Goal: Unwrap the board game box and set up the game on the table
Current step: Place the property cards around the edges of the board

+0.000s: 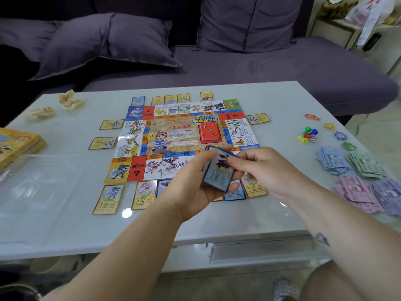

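Item: board game, set-up well advanced. Board (184, 137) lay unfolded at the table (65, 224) centre, a red deck (210, 132) on its printed slot. Box (19, 146) stood opened at 9 o'clock, the clear wrap (43, 183) loose just beside it at 8 o'clock, so the unwrapping looked done. Cards (108, 198) ringed the board face up: a full-looking row along 6 o'clock, two at 9, five at 12, only one at 3 (gaps on that side suggested several were still to be laid). Money (358, 177) sat in sorted piles at 4 o'clock, pawns (307, 134) and a die (313, 139) at 3, small tokens (339, 135) near them. Crumpled paper (56, 107) lay at 10 o'clock. Left hand (193, 183) was raised over the board's 5 o'clock corner, palm turned inward, fingers curled under a stack (219, 172) of blue-edged cards, grasping it. Right hand (267, 170) met it from 3 o'clock, thumb and fingertips pinching the stack's right edge at the top card, apparently to draw it off. Remaining, by judgement: dealing out the stack to the unfilled squares and placing the pawns on the board.
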